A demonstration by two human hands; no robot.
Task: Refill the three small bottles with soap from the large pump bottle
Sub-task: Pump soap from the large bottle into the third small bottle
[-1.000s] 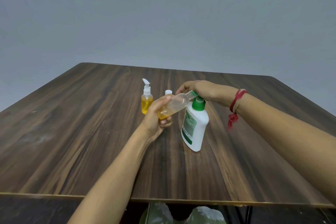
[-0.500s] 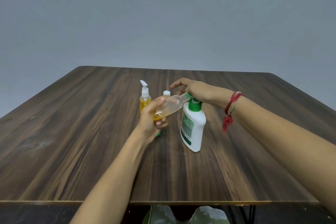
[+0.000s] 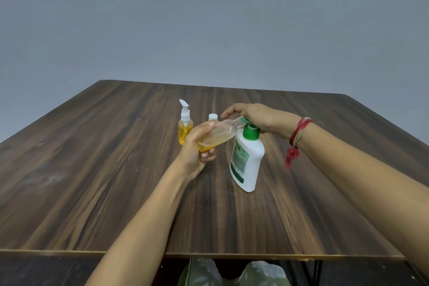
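Holding a small bottle (image 3: 217, 136) tilted in my left hand (image 3: 197, 146), fingers wrapped round its base, neck up against the green nozzle of the pump bottle (image 3: 247, 160). My right hand (image 3: 253, 116) lies flat on that pump head, fingers spread forward. Soap pools amber in the low end. Two more small ones behind on the table (image 3: 92, 169): pump-top (image 3: 185, 126) and white-cap (image 3: 212, 116).

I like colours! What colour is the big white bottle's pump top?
Green pump top, clearest in the head view.
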